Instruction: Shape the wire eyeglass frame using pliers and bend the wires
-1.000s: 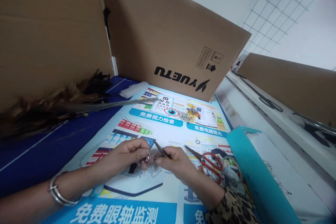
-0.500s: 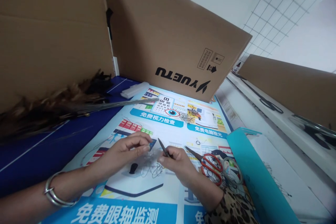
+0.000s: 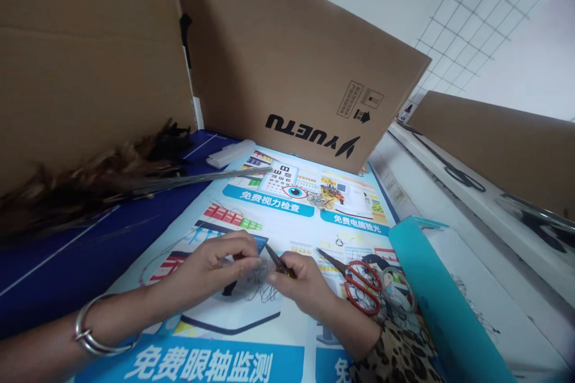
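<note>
My left hand [image 3: 224,263], with a silver bangle at the wrist, is closed in a pinch. What its fingertips hold is too small to make out. My right hand [image 3: 300,278] grips a dark, narrow pointed tool [image 3: 277,258], its tip aimed up and left towards the left hand; its exact kind does not show. Between and below the hands lies a tangle of thin wire or thread [image 3: 264,288] on the printed sheet [image 3: 233,305]. Red-handled scissors [image 3: 363,287] lie just right of my right hand, with their blades pointing up and left.
A clear round roll [image 3: 399,290] lies beside the scissors, and a turquoise box [image 3: 442,293] stands at the right. Farther back is a small wire pile [image 3: 320,200]. Brown feathers [image 3: 90,173] lie at the left. Cardboard panels [image 3: 278,54] wall the back and left.
The pointed tool has tilted lower and more to the left, nearer my left fingertips. My left hand has shifted slightly; the scissors and other things have stayed put.
</note>
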A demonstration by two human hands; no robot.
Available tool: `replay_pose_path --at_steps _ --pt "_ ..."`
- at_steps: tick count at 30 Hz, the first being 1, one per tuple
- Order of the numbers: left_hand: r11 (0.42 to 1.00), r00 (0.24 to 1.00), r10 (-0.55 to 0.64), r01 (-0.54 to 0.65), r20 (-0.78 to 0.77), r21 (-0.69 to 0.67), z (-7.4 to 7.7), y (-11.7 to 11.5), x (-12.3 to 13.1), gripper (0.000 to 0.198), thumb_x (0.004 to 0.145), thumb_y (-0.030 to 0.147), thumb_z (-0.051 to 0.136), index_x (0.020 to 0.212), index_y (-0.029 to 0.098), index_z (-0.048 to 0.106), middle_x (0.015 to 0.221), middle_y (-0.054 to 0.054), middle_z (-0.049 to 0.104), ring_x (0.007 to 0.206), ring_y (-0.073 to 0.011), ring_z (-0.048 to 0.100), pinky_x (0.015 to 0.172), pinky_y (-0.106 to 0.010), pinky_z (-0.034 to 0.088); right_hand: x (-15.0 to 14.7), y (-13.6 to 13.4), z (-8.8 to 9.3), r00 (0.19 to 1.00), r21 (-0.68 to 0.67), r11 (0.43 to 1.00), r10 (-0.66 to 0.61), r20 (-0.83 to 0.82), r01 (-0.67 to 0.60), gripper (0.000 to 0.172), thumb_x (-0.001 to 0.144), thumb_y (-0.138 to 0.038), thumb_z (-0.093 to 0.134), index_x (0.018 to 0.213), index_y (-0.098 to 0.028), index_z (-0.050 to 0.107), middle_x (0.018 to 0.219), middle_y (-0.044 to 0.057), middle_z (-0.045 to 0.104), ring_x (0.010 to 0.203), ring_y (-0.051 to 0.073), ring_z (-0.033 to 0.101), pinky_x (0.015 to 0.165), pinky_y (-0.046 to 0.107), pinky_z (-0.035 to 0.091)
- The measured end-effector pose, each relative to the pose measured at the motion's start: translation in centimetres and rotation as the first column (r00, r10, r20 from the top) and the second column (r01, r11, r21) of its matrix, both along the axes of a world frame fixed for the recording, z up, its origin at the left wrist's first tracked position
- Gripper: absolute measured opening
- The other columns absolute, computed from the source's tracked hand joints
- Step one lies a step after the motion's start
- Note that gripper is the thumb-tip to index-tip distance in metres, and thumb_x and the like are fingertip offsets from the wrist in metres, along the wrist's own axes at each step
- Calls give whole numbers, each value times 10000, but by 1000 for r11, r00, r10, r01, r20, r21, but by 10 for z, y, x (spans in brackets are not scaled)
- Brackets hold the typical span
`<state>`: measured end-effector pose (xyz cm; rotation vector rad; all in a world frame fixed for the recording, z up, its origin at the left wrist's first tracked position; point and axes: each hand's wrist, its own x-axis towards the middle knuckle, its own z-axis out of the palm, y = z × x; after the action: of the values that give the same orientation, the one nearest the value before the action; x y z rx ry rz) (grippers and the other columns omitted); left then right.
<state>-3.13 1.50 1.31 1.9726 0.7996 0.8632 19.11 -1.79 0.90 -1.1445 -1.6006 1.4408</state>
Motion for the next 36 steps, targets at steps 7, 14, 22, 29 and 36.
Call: replay_pose_path --at_steps 7,14,22,29,36 --pt "938 995 -3 36 -95 344 4 -5 4 203 948 158 466 791 189 591 839 -27 601 778 -158 551 691 -260 432 -2 -1 4 997 59 998 27 75 -32 338 806 -412 634 637 -192 441 596 -64 366 574 88 321 526 230 254" --pt "929 971 -112 179 -213 326 8 -1 2 231 988 221 433 836 198 604 835 -39 602 793 -186 546 718 -279 428 -1 -1 6 992 83 996 9 127 -20 354 808 -444 631 637 -199 441 600 -62 365 583 94 335 536 230 268" --pt "999 991 -35 38 -127 25 2 1 2 280 1008 370 374 826 205 508 785 8 533 717 -164 516 658 -258 415 -2 0 3 998 32 999 -1 57 -1 328 811 -464 631 686 -190 502 610 -56 405 575 95 349 543 228 286" --pt "996 990 61 -69 -125 -62 -1 -2 2 326 1006 446 348 830 209 487 728 29 491 668 -154 481 611 -249 398 3 2 19 944 283 958 -43 326 -54 240 846 -319 610 657 -183 554 678 -26 463 667 124 464 605 238 335" --pt "995 995 83 -86 -48 -51 -3 -1 -1 316 1017 420 355 841 205 506 757 14 539 689 -155 518 632 -260 418 18 5 37 786 465 867 -157 598 -181 64 870 -223 615 849 -185 662 838 36 609 813 171 557 717 261 415"
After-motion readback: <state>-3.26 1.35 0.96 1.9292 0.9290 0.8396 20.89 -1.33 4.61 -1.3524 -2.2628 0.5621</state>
